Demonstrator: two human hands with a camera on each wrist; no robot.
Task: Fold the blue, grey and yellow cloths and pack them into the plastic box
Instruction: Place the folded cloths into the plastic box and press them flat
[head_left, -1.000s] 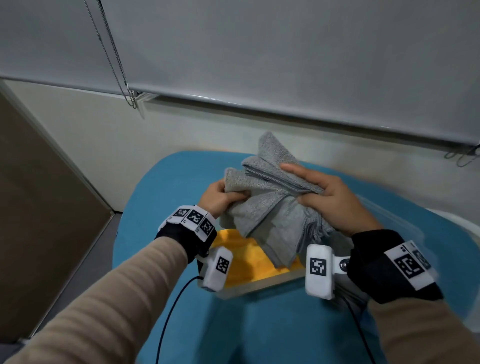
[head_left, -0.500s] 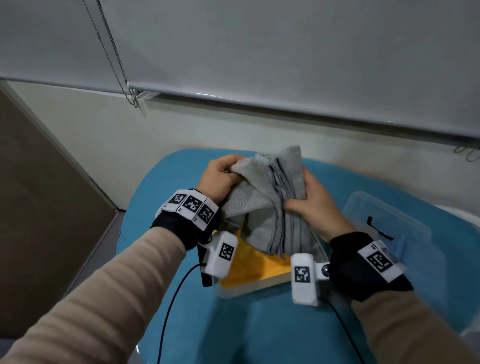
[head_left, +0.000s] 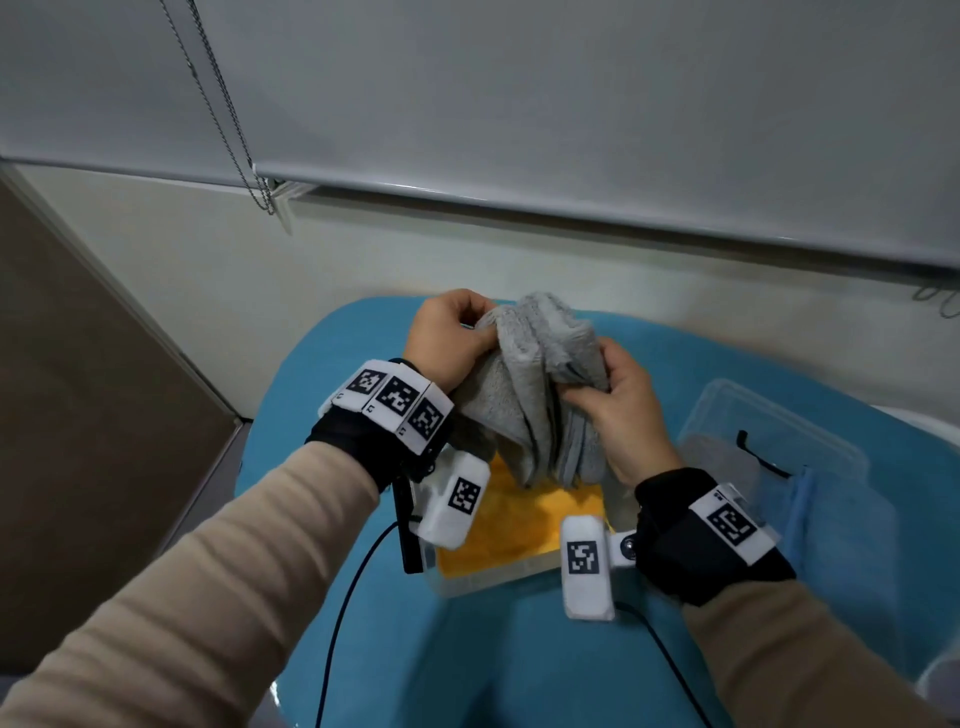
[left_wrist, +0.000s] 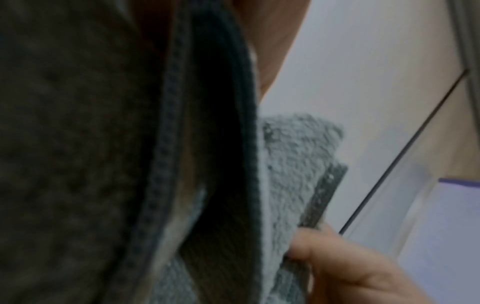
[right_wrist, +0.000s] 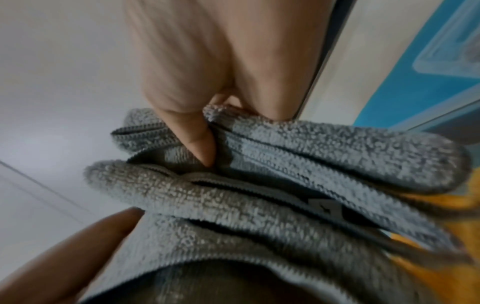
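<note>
We are gripping a fluffy, bunched grey cloth (head_left: 540, 395) with left hand (head_left: 449, 345) and right hand (head_left: 621, 410), fingers curled round it, above the clear plastic box (head_left: 488, 584) holding the yellow cloth (head_left: 498, 535).

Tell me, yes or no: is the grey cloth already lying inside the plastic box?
No: both the left hand and right hand hold the grey cloth bunched above the plastic box, where only the yellow cloth lies.

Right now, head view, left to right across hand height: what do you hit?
Brown panel → left hand → grey cloth, gripped by both hands → right hand → clear lid lying on the blue table.
</note>
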